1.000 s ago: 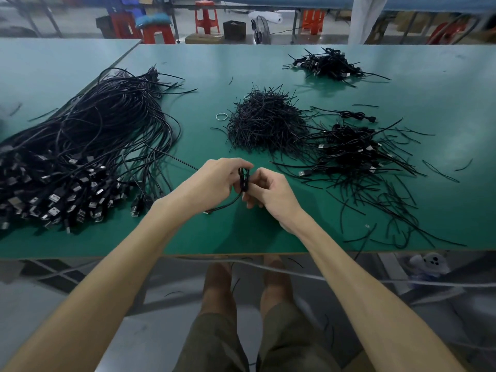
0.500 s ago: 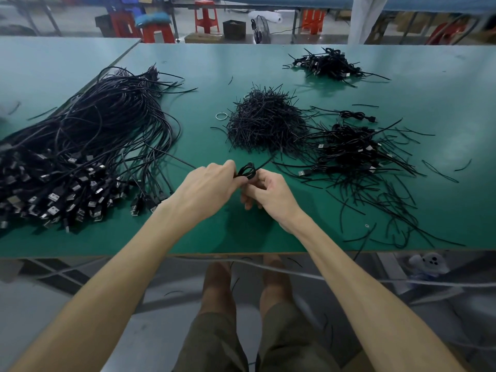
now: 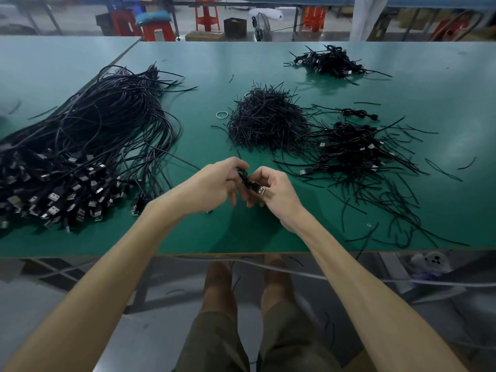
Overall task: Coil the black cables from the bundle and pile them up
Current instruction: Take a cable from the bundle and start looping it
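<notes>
Much of the small coiled black cable [image 3: 242, 175] is hidden. Both hands close round it just above the near edge of the matte green desk [image 3: 204, 237], and only a few glossy loops and its silver metal USB plug [image 3: 259, 189] show between the fingers. The left hand [image 3: 212, 185] curls its fingers over the top of the coil. The right hand [image 3: 277, 196] pinches the plug end, its lower fingers tucked beneath. How many turns the coil has cannot be told.

The large bundle of long black rubbery cables [image 3: 94, 135] lies along the left side of the desk and is cut off by the frame's left edge. Its thin cords sweep toward the far left. A dense cluster of rectangular metal-tipped plugs [image 3: 53, 194] crowds toward the near left corner.

In the middle of the desk sits a bristly mound of short black wire ties [image 3: 265, 122]. A thin pale ring [image 3: 222, 114] lies flat just beside it on the left.

Toward the right edge, a loose pile of coiled black cables [image 3: 357, 149] is tangled with scattered ties, so single coils are hard to separate. One slim coiled cable [image 3: 354, 112] lies just beyond that pile, on its far side. A smaller dark heap [image 3: 327, 61] near the far right corner is too small to read in detail.

Beyond the far edge, red plastic stools [image 3: 206, 13] stand blurred. Under the right end of the desk a white plush toy [image 3: 432, 261] is partly hidden.
</notes>
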